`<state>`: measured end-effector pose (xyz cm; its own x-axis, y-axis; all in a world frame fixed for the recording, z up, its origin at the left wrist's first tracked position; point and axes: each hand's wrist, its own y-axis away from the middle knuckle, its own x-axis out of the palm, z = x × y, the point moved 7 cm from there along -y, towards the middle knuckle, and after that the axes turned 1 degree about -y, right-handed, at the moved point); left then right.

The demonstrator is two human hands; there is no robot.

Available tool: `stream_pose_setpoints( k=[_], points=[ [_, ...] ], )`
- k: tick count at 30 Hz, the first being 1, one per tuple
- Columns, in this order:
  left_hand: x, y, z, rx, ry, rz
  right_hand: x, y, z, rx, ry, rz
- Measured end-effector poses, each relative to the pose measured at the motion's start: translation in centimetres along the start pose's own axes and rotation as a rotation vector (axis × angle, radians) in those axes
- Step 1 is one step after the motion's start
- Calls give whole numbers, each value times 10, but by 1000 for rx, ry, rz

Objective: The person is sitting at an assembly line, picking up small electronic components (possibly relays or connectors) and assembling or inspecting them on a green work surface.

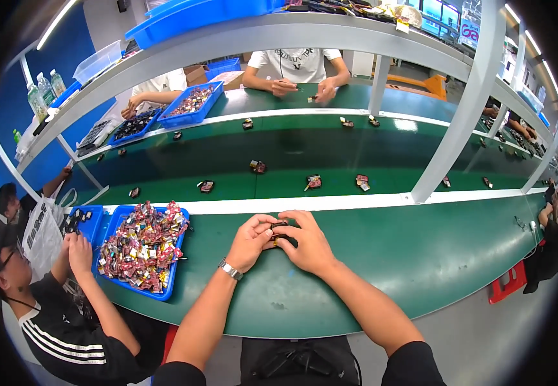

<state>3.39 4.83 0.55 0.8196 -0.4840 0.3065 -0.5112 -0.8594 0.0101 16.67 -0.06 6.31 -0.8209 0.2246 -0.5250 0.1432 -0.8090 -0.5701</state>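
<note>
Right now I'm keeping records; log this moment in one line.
Left hand, right hand: holding small dark item; below: green worktop; left side: heaped blue plastic tray

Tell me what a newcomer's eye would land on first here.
Most striking is the blue tray on the left of the green tabletop, heaped with small red, white and yellow parts. Next come the left hand and right hand at the center, fingers closed around a small dark piece. Beyond the white rail, a darker green strip carries scattered small parts.
</note>
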Motion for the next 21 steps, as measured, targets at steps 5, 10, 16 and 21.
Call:
stream_pose_setpoints(
  k=[5,10,16,21],
  points=[
    [0,1,1,-6,-12,19,3,1,-2,-12,-10,-27],
    [2,1,-1,-4,-13,20,5,2,-11,61,-69,-48],
    [-2,3,-2,36,-52,-44,9,0,-8,51,-123,21],
    [2,1,-1,0,-61,-48,-3,-3,2,-60,2,-73]
  ],
)
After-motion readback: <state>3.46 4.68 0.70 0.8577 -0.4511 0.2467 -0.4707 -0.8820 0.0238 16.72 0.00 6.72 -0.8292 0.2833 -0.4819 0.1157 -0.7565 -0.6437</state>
